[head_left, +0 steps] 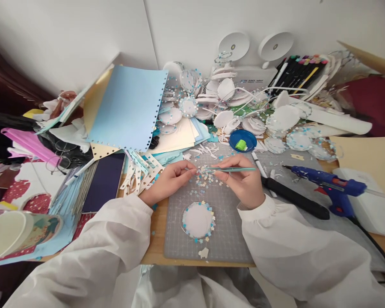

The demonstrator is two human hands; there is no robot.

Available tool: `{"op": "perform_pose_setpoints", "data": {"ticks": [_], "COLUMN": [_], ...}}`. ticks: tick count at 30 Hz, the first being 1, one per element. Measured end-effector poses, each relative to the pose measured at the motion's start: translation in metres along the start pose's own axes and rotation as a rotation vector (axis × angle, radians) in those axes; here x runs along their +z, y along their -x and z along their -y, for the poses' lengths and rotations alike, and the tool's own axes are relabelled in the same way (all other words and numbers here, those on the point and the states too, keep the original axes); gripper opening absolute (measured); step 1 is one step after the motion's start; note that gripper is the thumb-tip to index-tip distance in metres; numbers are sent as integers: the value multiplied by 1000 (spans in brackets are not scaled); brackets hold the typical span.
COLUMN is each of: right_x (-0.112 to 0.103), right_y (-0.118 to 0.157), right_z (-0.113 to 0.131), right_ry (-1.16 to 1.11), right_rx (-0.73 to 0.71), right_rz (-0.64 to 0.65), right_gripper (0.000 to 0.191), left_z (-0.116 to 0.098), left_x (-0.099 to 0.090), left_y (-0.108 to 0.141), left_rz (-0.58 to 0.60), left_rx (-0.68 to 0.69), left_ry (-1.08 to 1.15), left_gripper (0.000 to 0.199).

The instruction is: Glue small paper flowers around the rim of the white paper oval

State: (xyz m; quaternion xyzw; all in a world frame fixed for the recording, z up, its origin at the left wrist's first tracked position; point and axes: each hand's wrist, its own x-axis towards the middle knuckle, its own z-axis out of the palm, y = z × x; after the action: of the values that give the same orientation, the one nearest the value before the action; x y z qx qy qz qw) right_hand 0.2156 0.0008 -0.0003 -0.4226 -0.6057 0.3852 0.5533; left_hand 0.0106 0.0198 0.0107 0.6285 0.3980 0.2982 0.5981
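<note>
Thin teal tweezers [235, 169] are held in my right hand [244, 182], their tips pointing left over a scatter of small blue and cream paper stars [204, 179]. Facing them, my left hand [176, 179] is closed in a pinch near the tips; whatever is between its fingers is too small to make out. Both hands hover over the grey cutting mat [179, 239]. Nearer to me on the mat lies a white paper disc [198, 219] ringed with blue and cream stars. Below it is a small cream paper scrap [203, 253].
A blue glue gun [333, 184] and a black-handled tool [295, 199] lie at the right. Behind the hands are a blue dish [243, 141] and heaped white discs [224, 90]. Punched blue paper [128, 107], a dark phone [104, 182] and a paper cup [19, 233] are at left.
</note>
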Motion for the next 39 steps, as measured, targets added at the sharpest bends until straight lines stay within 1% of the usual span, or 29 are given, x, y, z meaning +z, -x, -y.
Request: {"op": "perform_pose_setpoints", "data": {"ticks": [3,5,9,13,16,19,23,31,34,39], "right_x": [0,-1,-1,0,0,0,0,-1,-3,-4], "right_y": [-1,-1,1,3,4,5,6,3,2,1], "right_z": [-1,-2,-3,-4,-7,-10,-10,-5,-6,-5], "right_ry": [24,58,152,225,284,324,292,150,108,20], "right_rx": [15,9,-35,-97,-122,-145,-151,-92,-69,26], "right_rz": [-32,-10,98,200,265,298,276,176,151,129], "right_gripper": [20,18,13,8,7,8,8,10,11,14], "left_z": [3,4,3,1,-1,-2,-4,-2,-1,3], "left_x": [-1,-1,-2,-1,-1,0,-1,0,0,-2], "left_y": [0,0,0,0,1,1,2,2,2,3], "left_rz": [3,0,-31,-33,-52,-44,-27,-12,28,90], "left_rx": [-11,-18,-8,8,7,5,-5,-24,-24,14], "left_ry": [7,14,21,-5,39,99,127,116,86,5], "left_gripper": [29,28,31,37,29,18,14,13,18,24]}}
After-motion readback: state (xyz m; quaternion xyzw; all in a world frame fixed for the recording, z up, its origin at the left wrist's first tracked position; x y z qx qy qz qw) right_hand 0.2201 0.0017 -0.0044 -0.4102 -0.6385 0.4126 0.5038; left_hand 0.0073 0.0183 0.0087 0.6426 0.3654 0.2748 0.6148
